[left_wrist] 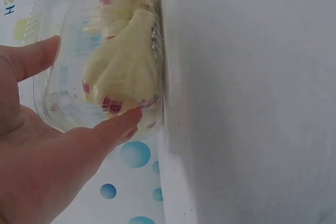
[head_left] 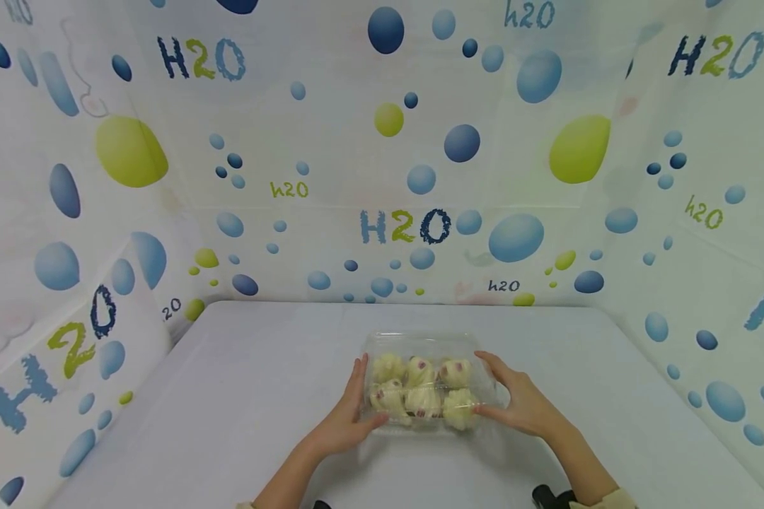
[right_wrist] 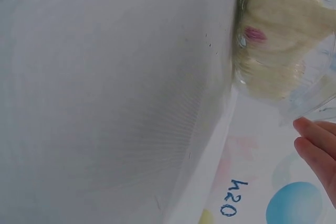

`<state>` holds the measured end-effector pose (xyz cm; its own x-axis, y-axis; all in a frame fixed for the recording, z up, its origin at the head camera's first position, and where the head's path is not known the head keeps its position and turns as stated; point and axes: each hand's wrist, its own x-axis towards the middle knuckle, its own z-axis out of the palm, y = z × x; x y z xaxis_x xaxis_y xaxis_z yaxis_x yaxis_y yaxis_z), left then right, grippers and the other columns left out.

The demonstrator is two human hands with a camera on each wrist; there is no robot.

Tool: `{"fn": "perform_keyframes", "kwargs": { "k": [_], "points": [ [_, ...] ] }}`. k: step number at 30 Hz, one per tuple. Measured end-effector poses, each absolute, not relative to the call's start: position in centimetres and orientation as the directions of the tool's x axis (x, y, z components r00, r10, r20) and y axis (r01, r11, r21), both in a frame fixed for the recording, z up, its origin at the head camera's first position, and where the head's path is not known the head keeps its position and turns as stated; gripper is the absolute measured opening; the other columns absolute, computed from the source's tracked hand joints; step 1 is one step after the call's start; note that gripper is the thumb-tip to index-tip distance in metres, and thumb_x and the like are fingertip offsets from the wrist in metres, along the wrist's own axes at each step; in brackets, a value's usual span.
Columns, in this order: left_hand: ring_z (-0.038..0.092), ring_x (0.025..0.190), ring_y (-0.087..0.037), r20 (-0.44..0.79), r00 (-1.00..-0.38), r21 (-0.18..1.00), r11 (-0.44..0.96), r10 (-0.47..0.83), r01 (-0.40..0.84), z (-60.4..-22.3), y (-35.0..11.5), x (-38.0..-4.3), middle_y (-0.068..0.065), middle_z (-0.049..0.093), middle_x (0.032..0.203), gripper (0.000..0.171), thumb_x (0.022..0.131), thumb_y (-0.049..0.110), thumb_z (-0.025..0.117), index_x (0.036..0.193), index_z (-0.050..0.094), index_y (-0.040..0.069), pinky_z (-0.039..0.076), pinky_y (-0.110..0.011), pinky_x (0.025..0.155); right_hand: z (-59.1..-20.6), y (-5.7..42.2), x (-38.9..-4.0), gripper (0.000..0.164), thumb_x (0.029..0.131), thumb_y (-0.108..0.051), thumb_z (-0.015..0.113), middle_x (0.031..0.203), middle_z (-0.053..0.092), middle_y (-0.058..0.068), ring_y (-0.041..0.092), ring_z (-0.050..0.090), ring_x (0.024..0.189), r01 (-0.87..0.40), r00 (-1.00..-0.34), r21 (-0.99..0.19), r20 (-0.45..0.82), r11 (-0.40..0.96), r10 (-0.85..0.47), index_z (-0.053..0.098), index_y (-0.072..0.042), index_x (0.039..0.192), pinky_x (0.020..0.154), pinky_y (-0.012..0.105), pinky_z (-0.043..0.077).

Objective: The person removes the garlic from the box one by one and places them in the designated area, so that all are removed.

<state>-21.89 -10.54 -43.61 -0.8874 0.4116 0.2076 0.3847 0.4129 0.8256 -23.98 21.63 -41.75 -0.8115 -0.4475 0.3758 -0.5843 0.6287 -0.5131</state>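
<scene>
A clear plastic clamshell box [head_left: 420,342] lies crosswise in front of me on the white table. Through its lid show several cream, ridged, dough-like lumps [head_left: 423,401] with purple patches, in two rows. My left hand [head_left: 342,424] holds the left end, thumb at the near corner and fingers along the side. At the other end, my right hand [head_left: 523,403] grips the box with its thumb on the near right edge and fingers at the far right corner. The right wrist view shows fingertips [right_wrist: 302,124] right at the rim; that thumb is hidden there.
The white table [head_left: 255,367] stretches around the box on all sides. Behind it and along both sides hangs a white sheet [head_left: 331,127] printed with blue and green bubbles and H2O lettering. A black wrist device [head_left: 550,497] shows at the bottom edge.
</scene>
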Motion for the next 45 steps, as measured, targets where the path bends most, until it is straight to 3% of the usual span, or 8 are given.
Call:
{"fn": "perform_keyframes", "kwargs": {
  "k": [11, 21, 27, 35, 45],
  "points": [
    [-0.015, 0.133, -0.042, 0.184, -0.906, 0.885, 0.338, 0.381, 0.321, -43.6, -10.2, -21.7, -0.022, -0.02, 0.147, 0.088, 0.089, 0.008, 0.056, 0.145, -0.012, 0.009, 0.006, -0.063, 0.102, -41.1, 21.5, -24.3, 0.073, 0.077, -0.037, 0.071, 0.13, 0.047, 0.024, 0.041, 0.058, 0.099, -0.602, -0.798, -0.485, 0.404, 0.634, -0.448, 0.037, -0.012, 0.136, 0.083, 0.053, 0.046],
    [-0.015, 0.134, -0.04, 0.178, -0.91, 0.906, 0.298, 0.374, 0.299, -43.4, -10.1, -21.7, -0.021, -0.02, 0.148, 0.086, 0.088, 0.0, 0.053, 0.146, -0.01, 0.011, 0.002, -0.063, 0.102, -41.0, 21.4, -24.8, 0.069, 0.075, -0.037, 0.071, 0.125, 0.054, 0.017, 0.035, 0.058, 0.102, -0.602, -0.792, -0.449, 0.446, 0.66, -0.418, 0.042, -0.019, 0.135, 0.077, 0.054, 0.048],
    [-0.016, 0.133, -0.04, 0.16, -0.913, 0.925, 0.266, 0.374, 0.271, -43.4, -10.2, -21.7, -0.019, -0.021, 0.148, 0.086, 0.089, -0.001, 0.052, 0.146, -0.01, 0.014, 0.003, -0.062, 0.102, -40.9, 21.3, -24.9, 0.066, 0.077, -0.035, 0.07, 0.124, 0.056, 0.014, 0.032, 0.058, 0.105, -0.634, -0.763, -0.417, 0.478, 0.652, -0.436, 0.044, -0.011, 0.133, 0.078, 0.052, 0.048],
    [-0.018, 0.133, -0.039, 0.157, -0.915, 0.937, 0.237, 0.371, 0.257, -43.5, -10.3, -21.7, -0.02, -0.02, 0.148, 0.086, 0.087, -0.003, 0.05, 0.146, -0.01, 0.014, -0.001, -0.061, 0.102, -40.8, 21.2, -25.1, 0.065, 0.082, -0.036, 0.065, 0.129, 0.052, 0.015, 0.033, 0.063, 0.093, -0.651, -0.75, -0.402, 0.473, 0.644, -0.462, 0.039, -0.012, 0.136, 0.081, 0.052, 0.047],
    [-0.019, 0.133, -0.039, 0.152, -0.92, 0.946, 0.216, 0.362, 0.242, -43.9, -10.1, -21.8, -0.019, -0.021, 0.148, 0.086, 0.086, -0.005, 0.047, 0.146, -0.011, 0.014, -0.003, -0.061, 0.102, -40.5, 21.1, -25.6, 0.064, 0.082, -0.042, 0.064, 0.127, 0.053, 0.017, 0.03, 0.066, 0.082, -0.629, -0.772, -0.435, 0.451, 0.644, -0.448, 0.041, -0.014, 0.134, 0.07, 0.046, 0.052]
  ]
}}
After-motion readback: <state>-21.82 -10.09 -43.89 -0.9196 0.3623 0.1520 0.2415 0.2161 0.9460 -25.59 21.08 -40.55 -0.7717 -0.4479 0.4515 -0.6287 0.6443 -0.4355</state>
